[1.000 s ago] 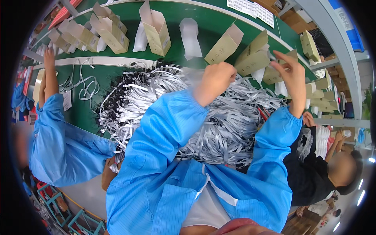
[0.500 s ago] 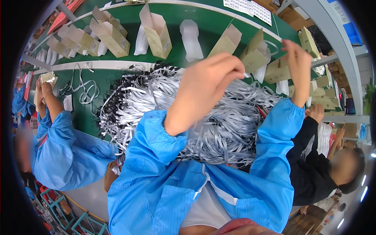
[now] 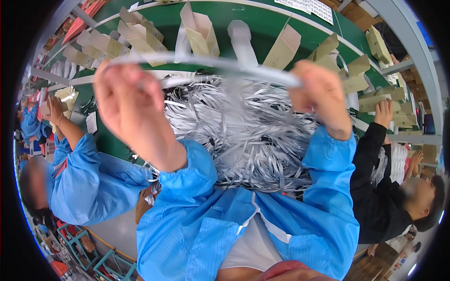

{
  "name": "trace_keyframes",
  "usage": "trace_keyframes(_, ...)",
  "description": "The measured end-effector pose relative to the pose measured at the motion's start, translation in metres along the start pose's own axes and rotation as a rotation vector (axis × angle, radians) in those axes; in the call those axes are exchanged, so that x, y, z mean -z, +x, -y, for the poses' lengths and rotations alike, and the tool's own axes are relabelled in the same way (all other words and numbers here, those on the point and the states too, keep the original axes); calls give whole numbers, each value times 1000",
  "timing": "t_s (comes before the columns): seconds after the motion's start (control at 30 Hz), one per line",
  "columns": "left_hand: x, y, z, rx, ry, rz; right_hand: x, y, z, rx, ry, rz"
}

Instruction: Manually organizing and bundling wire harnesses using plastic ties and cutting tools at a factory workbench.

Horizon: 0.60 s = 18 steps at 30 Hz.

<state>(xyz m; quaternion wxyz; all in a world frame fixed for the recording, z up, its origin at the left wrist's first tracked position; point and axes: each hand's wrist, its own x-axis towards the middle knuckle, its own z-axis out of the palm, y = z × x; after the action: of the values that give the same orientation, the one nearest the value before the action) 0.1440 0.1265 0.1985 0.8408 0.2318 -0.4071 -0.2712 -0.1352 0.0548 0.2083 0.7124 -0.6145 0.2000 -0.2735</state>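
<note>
A pale grey lanyard strap (image 3: pixel 211 62), smeared by motion, stretches nearly level between my two hands above the table. My left hand (image 3: pixel 133 110) is raised at the left, its blurred fingers closed round one end. At the other end, my right hand (image 3: pixel 321 93) grips the strap in curled fingers. Below the strap lies a large tangled heap of silvery-grey lanyards (image 3: pixel 253 136) with some black ends along its far left side. Neither hand touches the heap.
Beyond the heap, a row of open cream boxes (image 3: pixel 201 40) and white wrapped items (image 3: pixel 241 42) stands on the green table (image 3: pixel 260 14). One co-worker in blue (image 3: pixel 93 182) handles a box at the left; another in black (image 3: pixel 375 187) reaches in at the right.
My left hand has swung far to the left and my right hand has come lower and a little left. The strap is now drawn out between them. The view has shifted slightly.
</note>
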Motion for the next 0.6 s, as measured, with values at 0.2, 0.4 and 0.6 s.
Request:
trace_keyframes(0.2, -19, 3, 77, 364, 330, 492, -57, 43, 34, 572, -50, -696)
trace_keyframes(0.4, -58, -23, 132, 707, -187, 1055, 6, 42, 37, 348, 829, -165)
trace_keyframes(0.6, -77, -45, 148, 779, -323, 1065, 54, 32, 30, 380, 852, 27)
